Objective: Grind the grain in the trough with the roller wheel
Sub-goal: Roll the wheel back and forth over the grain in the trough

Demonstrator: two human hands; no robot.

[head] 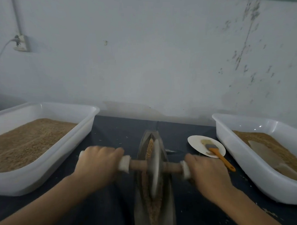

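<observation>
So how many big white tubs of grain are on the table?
2. One white tub sits left of the trough, and the other white tub sits right, beyond the plate. More could be out of view.

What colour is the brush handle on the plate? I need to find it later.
Orange, clearest in the head view: the brush lies on the white plate.

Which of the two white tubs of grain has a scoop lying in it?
The tub on the right: a pale scoop lies on its grain. The left tub holds only grain.
</observation>
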